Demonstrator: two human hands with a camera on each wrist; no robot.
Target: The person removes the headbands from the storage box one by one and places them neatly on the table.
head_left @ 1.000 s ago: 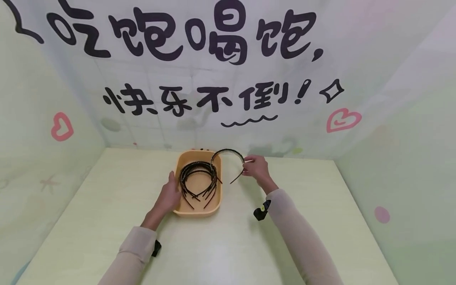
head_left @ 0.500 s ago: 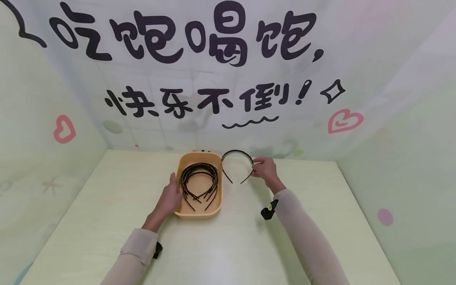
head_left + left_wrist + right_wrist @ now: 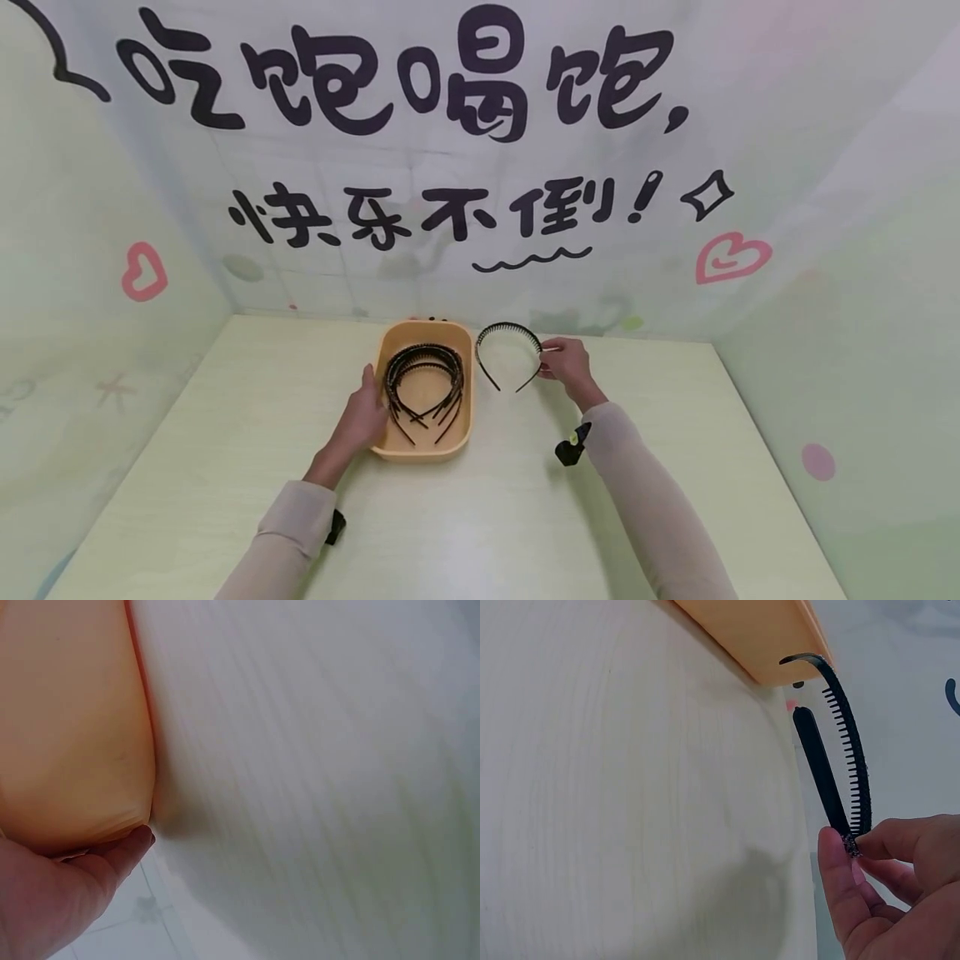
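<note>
An orange tray (image 3: 382, 350) sits in the middle of the pale table and holds several black toothed headbands (image 3: 423, 379). My left hand (image 3: 360, 414) rests against the tray's left wall, thumb along the rim; the left wrist view shows a finger (image 3: 124, 855) touching the orange wall (image 3: 67, 727). My right hand (image 3: 566, 364) pinches one side of a separate black toothed headband (image 3: 508, 333), which it holds just right of the tray. In the right wrist view the thumb and fingers (image 3: 840, 862) grip that headband (image 3: 851, 761) near its top.
The pale green table (image 3: 480, 517) is closed in by printed walls at the back and on both sides. A small black and yellow device (image 3: 572, 443) is strapped at my right wrist, and a black one (image 3: 337, 525) at the left.
My right hand has carried the headband from over the tray's back right corner to the right and slightly down, clear of the tray. My left hand stays on the tray.
</note>
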